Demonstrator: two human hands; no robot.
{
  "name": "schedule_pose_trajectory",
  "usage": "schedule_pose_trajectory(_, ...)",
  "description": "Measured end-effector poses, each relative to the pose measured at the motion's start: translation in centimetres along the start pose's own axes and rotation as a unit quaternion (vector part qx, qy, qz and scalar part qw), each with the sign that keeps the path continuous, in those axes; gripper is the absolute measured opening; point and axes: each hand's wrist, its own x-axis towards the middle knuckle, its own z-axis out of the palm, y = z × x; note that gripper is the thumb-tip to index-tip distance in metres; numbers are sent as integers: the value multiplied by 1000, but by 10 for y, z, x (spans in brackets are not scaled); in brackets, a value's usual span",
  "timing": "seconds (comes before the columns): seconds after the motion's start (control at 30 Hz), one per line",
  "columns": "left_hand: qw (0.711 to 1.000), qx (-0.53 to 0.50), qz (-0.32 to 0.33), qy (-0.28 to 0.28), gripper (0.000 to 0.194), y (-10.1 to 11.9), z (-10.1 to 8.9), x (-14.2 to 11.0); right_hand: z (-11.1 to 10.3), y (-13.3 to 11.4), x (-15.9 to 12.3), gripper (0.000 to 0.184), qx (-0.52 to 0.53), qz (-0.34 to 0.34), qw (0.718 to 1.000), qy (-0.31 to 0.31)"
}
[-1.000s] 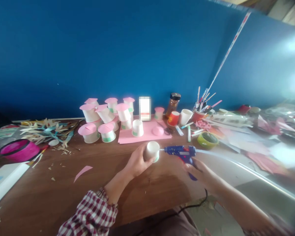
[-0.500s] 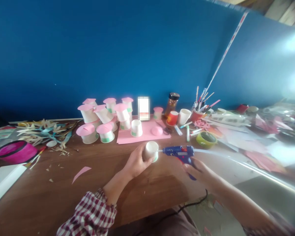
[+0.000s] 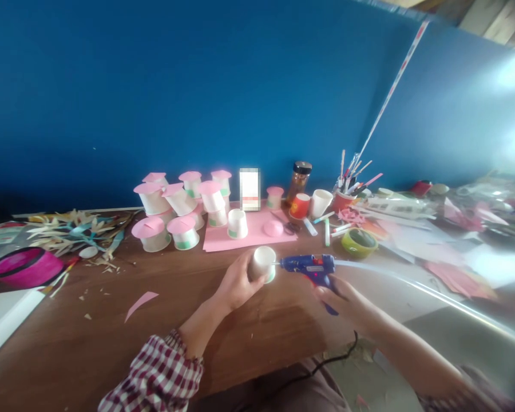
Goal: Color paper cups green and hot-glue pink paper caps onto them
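Observation:
My left hand (image 3: 237, 284) is closed around a white paper cup (image 3: 264, 262) with a green band near its lower end, held above the brown table. In my right hand (image 3: 341, 294) is a blue glue gun (image 3: 308, 264), its nozzle pointing left at the cup's rim. A long clear glue stick (image 3: 381, 272) trails from the back of the gun. Beyond the held cup, another white paper cup (image 3: 237, 224) stands on pink paper (image 3: 217, 239), near a pink paper disc (image 3: 273, 228).
Several cups with pink paper tops (image 3: 183, 232) stand at the back left. A red cup (image 3: 300, 206), a dark-lidded jar (image 3: 299, 178) and a roll of yellow-green tape (image 3: 359, 242) are at the back right. A pink paper scrap (image 3: 141, 303) lies at left. A black cord (image 3: 326, 363) hangs by the table edge.
The glue gun has shifted slightly left, its nozzle now nearer or touching the cup's rim. My left hand and the cup have barely moved.

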Motion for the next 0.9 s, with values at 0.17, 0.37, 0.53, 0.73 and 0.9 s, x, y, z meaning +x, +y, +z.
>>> schedule_pose_trajectory(0.17,1000,3,-1,1,51,0,0,1,-1,1,0,37,-5,4,1000,11)
schedule_pose_trajectory(0.37,1000,2,0,-4,50,0,0,0,-5,-1,-1,36,12,1,1000,10)
schedule_pose_trajectory(0.53,1000,2,6,2,50,0,0,0,-4,1,-1,35,-8,-2,1000,9)
schedule_pose_trajectory(0.73,1000,-4,6,2,51,-1,0,1,-3,0,-3,36,-9,2,1000,-2)
schedule_pose_trajectory(0.9,1000,1,6,3,50,-2,1,1,-3,-4,-1,34,3,-10,1000,8)
